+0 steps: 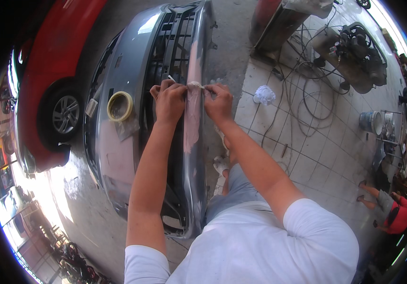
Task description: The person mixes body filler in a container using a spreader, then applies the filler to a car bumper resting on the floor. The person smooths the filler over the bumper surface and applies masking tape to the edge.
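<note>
A grey car bumper [132, 57] lies in front of me, with smooth pink body filler [192, 113] along its right-hand edge. My left hand [169, 102] is closed in a pinch at the left of this edge, and a small white tip pokes out above its fingers. On the other side, my right hand [219, 102] pinches a thin pale piece pointing toward the edge. Between both hands sits a pale lump of filler [194, 85] on the edge. Fingers mostly cover what each hand holds, so whether it is one strip or two pieces I cannot tell.
A yellow-rimmed round tub or roll [119, 106] rests on the bumper. A red car [56, 57] stands at left. To the right are a crumpled white cloth [264, 95], hoses [307, 94], a compressor [355, 57], a bucket [370, 122] and a person in red [399, 214].
</note>
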Available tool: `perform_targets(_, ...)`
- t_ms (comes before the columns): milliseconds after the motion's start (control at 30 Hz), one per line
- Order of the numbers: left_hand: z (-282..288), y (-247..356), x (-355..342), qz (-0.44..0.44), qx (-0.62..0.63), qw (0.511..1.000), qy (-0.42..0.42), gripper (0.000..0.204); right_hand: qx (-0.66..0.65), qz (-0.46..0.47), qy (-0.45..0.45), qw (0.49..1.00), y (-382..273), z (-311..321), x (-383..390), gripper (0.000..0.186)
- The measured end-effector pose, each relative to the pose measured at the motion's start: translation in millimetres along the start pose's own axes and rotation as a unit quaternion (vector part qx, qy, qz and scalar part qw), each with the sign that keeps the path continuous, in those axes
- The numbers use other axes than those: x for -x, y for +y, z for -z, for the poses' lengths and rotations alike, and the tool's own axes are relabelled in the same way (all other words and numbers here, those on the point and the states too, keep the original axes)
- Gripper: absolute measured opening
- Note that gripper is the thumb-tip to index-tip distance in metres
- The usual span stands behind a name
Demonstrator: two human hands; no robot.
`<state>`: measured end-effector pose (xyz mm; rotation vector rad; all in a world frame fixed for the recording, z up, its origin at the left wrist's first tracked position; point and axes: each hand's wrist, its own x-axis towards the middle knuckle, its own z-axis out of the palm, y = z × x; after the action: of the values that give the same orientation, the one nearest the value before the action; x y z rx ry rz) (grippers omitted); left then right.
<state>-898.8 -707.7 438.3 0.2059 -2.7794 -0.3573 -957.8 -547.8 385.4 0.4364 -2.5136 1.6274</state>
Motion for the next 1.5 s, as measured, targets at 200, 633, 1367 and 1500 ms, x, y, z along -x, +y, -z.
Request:
perform_targets(200, 4.8, 2.7, 8.2, -0.012, -0.022, 1.0, -0.005, 0.017, -0.003, 0.003, 0.0, 1.0, -0.7, 2.0, 9.0, 0.011)
perform_targets(633, 13.5, 8.0, 32.1, -0.018, -0.03, 0.999, -0.002, 0.018, -0.006, 0.01, 0.008, 1.0, -5.8, 7.8, 32.7, 0.01)
perform_targets(1367, 27.7, 19.0, 75.0, -0.009, -0.01, 1.0, 0.012, 0.018, -0.011, 0.011, 0.014, 1.0, -14.9, 17.3, 72.4, 0.01)
perform_targets(1500, 28.8, 19.6, 81.0, -0.012, -0.013, 1.0, 0.01, 0.019, -0.017, 0.008, 0.015, 1.0, -17.3, 20.0, 78.9, 0.01)
